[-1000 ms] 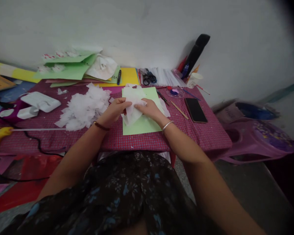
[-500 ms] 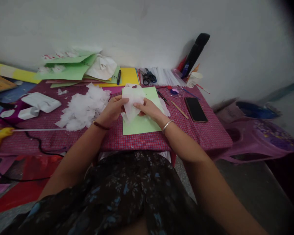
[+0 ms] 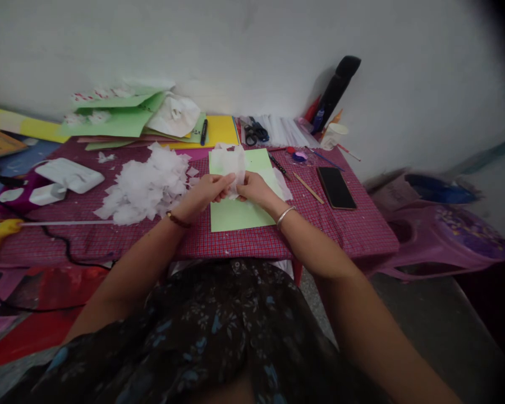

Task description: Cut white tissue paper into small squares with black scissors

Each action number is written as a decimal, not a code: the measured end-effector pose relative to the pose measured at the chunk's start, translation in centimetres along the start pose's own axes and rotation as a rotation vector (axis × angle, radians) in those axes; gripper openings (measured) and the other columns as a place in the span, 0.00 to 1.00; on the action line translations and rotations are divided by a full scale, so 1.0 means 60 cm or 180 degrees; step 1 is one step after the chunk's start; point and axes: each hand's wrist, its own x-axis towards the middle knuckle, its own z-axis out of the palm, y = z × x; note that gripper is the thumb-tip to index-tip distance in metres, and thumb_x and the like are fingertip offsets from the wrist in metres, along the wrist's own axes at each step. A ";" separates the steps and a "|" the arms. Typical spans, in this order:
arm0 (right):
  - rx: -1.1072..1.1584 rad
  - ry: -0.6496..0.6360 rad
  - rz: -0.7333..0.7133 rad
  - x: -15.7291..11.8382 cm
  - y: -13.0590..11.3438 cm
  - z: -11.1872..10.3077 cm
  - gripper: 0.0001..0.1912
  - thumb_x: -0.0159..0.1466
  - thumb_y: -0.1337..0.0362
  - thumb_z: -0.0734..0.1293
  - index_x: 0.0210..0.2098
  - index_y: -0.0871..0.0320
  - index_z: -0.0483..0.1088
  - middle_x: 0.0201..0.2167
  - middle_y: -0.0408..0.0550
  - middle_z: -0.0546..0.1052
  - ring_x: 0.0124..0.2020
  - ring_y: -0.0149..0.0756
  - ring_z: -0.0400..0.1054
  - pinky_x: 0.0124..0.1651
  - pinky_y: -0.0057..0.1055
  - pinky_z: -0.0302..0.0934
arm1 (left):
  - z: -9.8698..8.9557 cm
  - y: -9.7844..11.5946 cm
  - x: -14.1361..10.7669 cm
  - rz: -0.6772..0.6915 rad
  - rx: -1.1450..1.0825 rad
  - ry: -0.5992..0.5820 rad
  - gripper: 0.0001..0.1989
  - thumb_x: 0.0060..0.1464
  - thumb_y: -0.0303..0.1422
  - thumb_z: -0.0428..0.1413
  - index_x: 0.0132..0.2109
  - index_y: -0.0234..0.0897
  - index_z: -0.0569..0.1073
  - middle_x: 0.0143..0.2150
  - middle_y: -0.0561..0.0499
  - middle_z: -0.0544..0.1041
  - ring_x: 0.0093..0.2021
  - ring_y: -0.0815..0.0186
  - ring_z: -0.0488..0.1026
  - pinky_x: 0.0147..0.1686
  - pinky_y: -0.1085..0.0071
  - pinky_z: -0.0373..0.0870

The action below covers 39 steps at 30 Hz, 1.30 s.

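Note:
Between my hands, over a light green sheet of paper [image 3: 239,219], is a thin white tissue paper [image 3: 235,161], gathered narrow at its lower part. My left hand [image 3: 212,188] pinches its left side with the thumb on top. My right hand [image 3: 255,188] grips the right side, its fingers curled and nearly touching the left hand. More white tissue lies on the green sheet behind them. A heap of torn white tissue pieces [image 3: 147,182] sits to the left of my left hand.
Right of the sheet lie a wooden stick [image 3: 308,188] and a black phone [image 3: 336,188]. Scissors [image 3: 256,132] and a black marker [image 3: 204,132] lie at the back. A yellow glue gun [image 3: 0,235] with a black cable is at the left edge, near a white device [image 3: 71,175].
My hands have come closer together and a little lower. The tissue, spread flat and wide before, is now bunched into a narrower strip between them.

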 end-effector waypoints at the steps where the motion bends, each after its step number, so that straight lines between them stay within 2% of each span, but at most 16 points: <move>1: -0.0067 0.0011 -0.0038 0.000 0.001 0.001 0.07 0.54 0.76 0.63 0.31 0.59 0.68 0.25 0.42 0.74 0.22 0.29 0.65 0.23 0.24 0.62 | 0.006 0.000 -0.001 -0.0002 0.0043 -0.0020 0.22 0.62 0.41 0.56 0.22 0.35 0.70 0.19 0.52 0.69 0.18 0.72 0.64 0.21 0.74 0.59; 6: -0.0335 0.0008 -0.0128 0.002 0.007 0.005 0.08 0.54 0.75 0.62 0.32 0.60 0.68 0.28 0.45 0.75 0.23 0.31 0.68 0.24 0.26 0.63 | 0.021 0.000 -0.006 0.0132 0.0437 0.0041 0.18 0.58 0.37 0.58 0.22 0.35 0.70 0.18 0.52 0.69 0.20 0.71 0.66 0.21 0.74 0.59; 12: -0.0775 0.0015 -0.0227 0.007 0.016 0.009 0.06 0.56 0.72 0.64 0.33 0.59 0.68 0.28 0.46 0.77 0.24 0.34 0.68 0.28 0.29 0.64 | 0.015 -0.017 0.004 0.0264 0.0798 0.0141 0.15 0.56 0.28 0.52 0.21 0.37 0.68 0.18 0.52 0.69 0.20 0.70 0.66 0.23 0.73 0.60; 17: -0.1114 0.0122 -0.0280 0.009 0.019 0.000 0.08 0.55 0.72 0.63 0.35 0.58 0.68 0.28 0.46 0.77 0.29 0.39 0.70 0.34 0.33 0.65 | 0.012 -0.016 0.007 0.0311 0.1116 0.0241 0.15 0.53 0.26 0.51 0.19 0.38 0.65 0.17 0.53 0.68 0.20 0.70 0.64 0.23 0.73 0.56; 22: -0.1521 0.0275 -0.0294 0.007 0.015 -0.009 0.12 0.55 0.72 0.65 0.39 0.58 0.70 0.36 0.52 0.80 0.38 0.46 0.72 0.43 0.39 0.67 | 0.009 -0.004 0.002 0.0338 0.1345 0.0384 0.18 0.53 0.25 0.53 0.17 0.39 0.63 0.15 0.53 0.64 0.20 0.70 0.58 0.23 0.70 0.50; 26: -0.1786 0.0309 -0.0293 0.003 0.011 -0.011 0.13 0.55 0.71 0.66 0.42 0.59 0.70 0.42 0.57 0.80 0.43 0.52 0.73 0.47 0.43 0.65 | 0.005 -0.002 0.001 0.0384 0.1507 0.0448 0.18 0.52 0.25 0.53 0.16 0.39 0.62 0.16 0.53 0.63 0.21 0.69 0.57 0.25 0.68 0.50; 30: -0.1903 0.0277 -0.0289 0.002 0.009 -0.012 0.11 0.57 0.70 0.66 0.41 0.59 0.71 0.42 0.57 0.80 0.44 0.51 0.73 0.46 0.41 0.65 | -0.002 -0.010 0.005 0.0410 0.1287 0.0459 0.17 0.51 0.24 0.55 0.17 0.38 0.64 0.15 0.53 0.63 0.21 0.69 0.59 0.25 0.70 0.51; 33: -0.1897 0.0279 -0.0260 0.004 0.012 -0.010 0.09 0.62 0.64 0.66 0.41 0.59 0.71 0.40 0.56 0.80 0.41 0.48 0.73 0.44 0.40 0.65 | -0.004 -0.015 0.007 0.0253 0.1137 0.0361 0.16 0.53 0.26 0.53 0.19 0.38 0.66 0.17 0.52 0.67 0.20 0.69 0.62 0.24 0.70 0.54; 36: -0.1861 0.0229 -0.0294 0.006 0.015 -0.007 0.13 0.63 0.59 0.67 0.44 0.59 0.72 0.42 0.57 0.81 0.41 0.47 0.74 0.43 0.40 0.66 | -0.003 -0.011 0.005 0.0145 0.0920 0.0251 0.15 0.55 0.26 0.52 0.21 0.37 0.67 0.19 0.51 0.70 0.20 0.68 0.66 0.24 0.71 0.60; 39: -0.1981 0.0121 -0.0340 0.005 0.015 -0.004 0.16 0.61 0.61 0.70 0.47 0.60 0.73 0.46 0.59 0.81 0.46 0.51 0.75 0.45 0.41 0.67 | 0.000 0.000 0.003 -0.0058 0.0346 0.0193 0.15 0.56 0.26 0.53 0.21 0.35 0.68 0.20 0.51 0.72 0.20 0.70 0.68 0.25 0.73 0.63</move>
